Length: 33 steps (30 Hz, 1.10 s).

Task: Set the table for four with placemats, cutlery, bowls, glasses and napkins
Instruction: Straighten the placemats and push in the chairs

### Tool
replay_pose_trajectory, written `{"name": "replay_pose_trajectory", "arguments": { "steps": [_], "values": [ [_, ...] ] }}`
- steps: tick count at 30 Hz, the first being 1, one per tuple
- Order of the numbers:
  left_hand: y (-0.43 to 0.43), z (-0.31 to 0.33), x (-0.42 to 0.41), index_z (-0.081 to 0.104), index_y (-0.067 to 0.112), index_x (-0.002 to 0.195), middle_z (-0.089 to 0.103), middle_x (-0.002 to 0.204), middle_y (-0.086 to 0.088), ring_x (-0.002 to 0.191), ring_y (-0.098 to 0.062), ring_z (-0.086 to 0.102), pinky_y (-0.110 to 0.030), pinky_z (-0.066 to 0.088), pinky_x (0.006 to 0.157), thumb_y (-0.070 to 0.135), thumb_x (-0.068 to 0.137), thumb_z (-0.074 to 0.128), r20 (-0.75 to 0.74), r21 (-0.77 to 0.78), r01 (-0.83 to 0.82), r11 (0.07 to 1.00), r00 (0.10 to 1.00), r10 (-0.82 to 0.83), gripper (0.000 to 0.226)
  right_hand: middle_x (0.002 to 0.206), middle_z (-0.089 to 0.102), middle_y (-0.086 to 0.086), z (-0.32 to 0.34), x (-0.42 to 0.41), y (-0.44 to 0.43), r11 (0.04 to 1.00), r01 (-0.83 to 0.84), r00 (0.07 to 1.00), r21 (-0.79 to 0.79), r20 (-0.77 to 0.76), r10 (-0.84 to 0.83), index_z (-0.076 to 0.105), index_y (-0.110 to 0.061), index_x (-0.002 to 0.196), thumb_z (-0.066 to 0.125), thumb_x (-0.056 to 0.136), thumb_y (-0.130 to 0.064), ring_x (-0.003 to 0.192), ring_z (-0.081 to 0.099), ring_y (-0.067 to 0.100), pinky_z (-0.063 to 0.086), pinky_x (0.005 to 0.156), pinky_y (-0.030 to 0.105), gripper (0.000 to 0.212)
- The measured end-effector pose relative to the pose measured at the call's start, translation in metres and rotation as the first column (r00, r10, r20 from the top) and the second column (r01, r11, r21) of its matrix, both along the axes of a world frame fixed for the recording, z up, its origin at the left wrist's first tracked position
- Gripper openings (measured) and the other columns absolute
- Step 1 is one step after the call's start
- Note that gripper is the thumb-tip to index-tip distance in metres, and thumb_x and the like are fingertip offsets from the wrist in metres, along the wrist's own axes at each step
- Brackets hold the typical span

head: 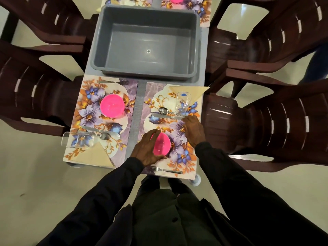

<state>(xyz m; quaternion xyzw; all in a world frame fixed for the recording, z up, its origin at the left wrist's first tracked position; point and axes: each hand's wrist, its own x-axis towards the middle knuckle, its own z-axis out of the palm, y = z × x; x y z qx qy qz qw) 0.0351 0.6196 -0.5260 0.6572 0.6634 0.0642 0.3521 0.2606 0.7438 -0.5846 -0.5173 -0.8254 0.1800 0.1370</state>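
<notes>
On the near right placemat, my left hand cups a pink bowl, fingers over its left rim and thumb at its near side. My right hand has curled fingers on the handle end of a knife, which lies beside a spoon. A glass and a beige napkin sit at the mat's far corner, and a fork lies at its near edge. The near left placemat holds a pink bowl, fork, knife, spoon, glass and napkin.
An empty grey tub fills the middle of the narrow table. Beyond it lie two more floral placemats, one with a pink bowl. Dark brown plastic chairs crowd both long sides. I stand at the table's near end.
</notes>
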Motion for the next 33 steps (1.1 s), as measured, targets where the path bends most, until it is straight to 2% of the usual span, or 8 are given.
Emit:
{"name": "replay_pose_trajectory", "arguments": {
  "steps": [4, 8, 14, 20, 28, 33],
  "values": [
    [0.01, 0.0, -0.004, 0.031, 0.023, 0.153, 0.036, 0.157, 0.001, 0.138, -0.025, 0.044, -0.047, 0.055, 0.096, 0.071, 0.068, 0.079, -0.011, 0.017, -0.066, 0.998, 0.998, 0.066, 0.109, 0.109, 0.069, 0.018, -0.011, -0.01, 0.003, 1.0, -0.019, 0.999, -0.013, -0.04, 0.019, 0.067, 0.0, 0.112, 0.062, 0.076, 0.019, 0.103, 0.063, 0.037, 0.054, 0.092, 0.045, 0.041],
    [0.031, 0.009, -0.012, 0.036, 0.025, 0.152, 0.04, 0.156, 0.001, 0.139, -0.024, 0.042, -0.046, 0.05, 0.1, 0.066, 0.081, 0.072, -0.004, 0.05, -0.097, 0.994, 0.995, 0.097, 0.089, 0.107, 0.067, 0.018, -0.014, -0.018, 0.005, 1.0, -0.003, 0.998, 0.004, -0.06, 0.003, 0.067, 0.0, 0.107, 0.062, 0.071, 0.023, 0.101, 0.062, 0.038, 0.051, 0.091, 0.043, 0.042],
    [0.049, -0.005, -0.032, 0.051, 0.031, 0.139, 0.046, 0.149, 0.009, 0.139, -0.015, 0.042, -0.044, 0.051, 0.101, 0.058, 0.095, 0.06, 0.011, 0.105, -0.095, 0.99, 0.996, 0.094, 0.052, 0.105, 0.067, 0.018, -0.013, -0.021, 0.01, 1.0, 0.01, 0.999, -0.004, -0.041, -0.01, 0.069, 0.0, 0.101, 0.057, 0.075, 0.021, 0.102, 0.062, 0.039, 0.054, 0.092, 0.045, 0.036],
    [0.056, -0.014, -0.037, 0.049, 0.024, 0.146, 0.047, 0.153, 0.0, 0.141, -0.02, 0.042, -0.042, 0.047, 0.107, 0.062, 0.099, 0.049, -0.042, 0.063, -0.081, 0.995, 0.996, 0.083, 0.06, 0.102, 0.066, 0.016, -0.019, -0.011, 0.007, 1.0, 0.007, 0.995, -0.03, -0.1, -0.01, 0.068, -0.001, 0.1, 0.059, 0.076, 0.021, 0.098, 0.06, 0.036, 0.05, 0.088, 0.042, 0.034],
    [0.058, -0.014, -0.037, 0.046, 0.026, 0.149, 0.044, 0.157, 0.0, 0.146, -0.02, 0.038, -0.044, 0.043, 0.112, 0.065, 0.098, 0.043, -0.041, 0.02, -0.071, 0.997, 0.997, 0.072, 0.064, 0.102, 0.066, 0.016, -0.021, 0.0, 0.012, 0.995, -0.101, 0.989, 0.012, -0.111, 0.102, 0.07, -0.002, 0.1, 0.068, 0.081, 0.015, 0.097, 0.061, 0.034, 0.052, 0.086, 0.043, 0.025],
    [0.057, -0.018, -0.036, 0.048, 0.027, 0.148, 0.045, 0.157, 0.002, 0.146, -0.017, 0.037, -0.042, 0.042, 0.112, 0.061, 0.1, 0.047, -0.03, 0.035, -0.067, 0.997, 0.997, 0.068, 0.059, 0.109, 0.066, 0.015, -0.024, 0.01, 0.005, 0.996, -0.086, 0.99, -0.018, -0.111, 0.084, 0.071, -0.001, 0.109, 0.071, 0.077, 0.02, 0.106, 0.06, 0.032, 0.052, 0.097, 0.04, 0.038]
  ]
}}
